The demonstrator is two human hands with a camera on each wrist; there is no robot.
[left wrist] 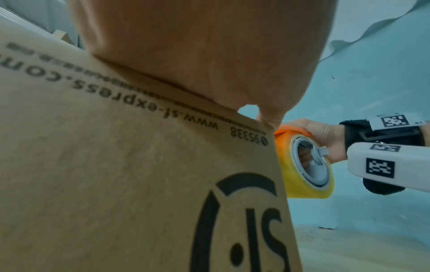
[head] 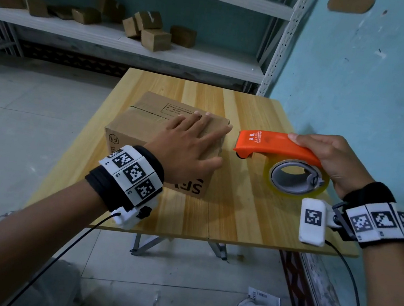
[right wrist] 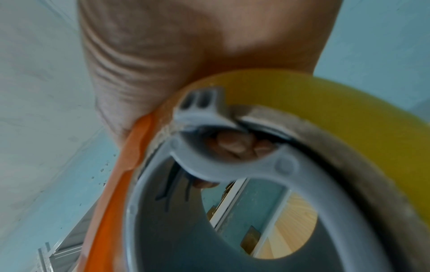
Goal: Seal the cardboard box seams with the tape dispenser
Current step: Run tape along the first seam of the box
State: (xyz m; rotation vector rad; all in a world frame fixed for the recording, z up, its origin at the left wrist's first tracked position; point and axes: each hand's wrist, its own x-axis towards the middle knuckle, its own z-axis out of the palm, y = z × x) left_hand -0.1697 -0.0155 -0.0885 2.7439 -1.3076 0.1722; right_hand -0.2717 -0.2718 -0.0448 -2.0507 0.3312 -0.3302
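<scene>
A brown cardboard box [head: 135, 122] with black print sits on the wooden table [head: 239, 210]. My left hand [head: 192, 141] lies flat on its top with straight fingers, covering part of the centre seam. In the left wrist view the box's printed side [left wrist: 116, 184] fills the frame under my palm [left wrist: 197, 55]. My right hand [head: 334, 161] grips the orange tape dispenser [head: 275, 143], held in the air just right of the box, its nose pointing at the box. A yellowish tape roll [head: 296, 177] hangs under it. The right wrist view shows the roll [right wrist: 325, 103] close up with my fingertips [right wrist: 232, 145] inside the grey hub.
A blue wall [head: 373, 86] stands close on the right of the table. Behind the table a metal shelf [head: 133, 44] carries several small cardboard boxes. The near part of the table is bare wood. My knees are below the front edge.
</scene>
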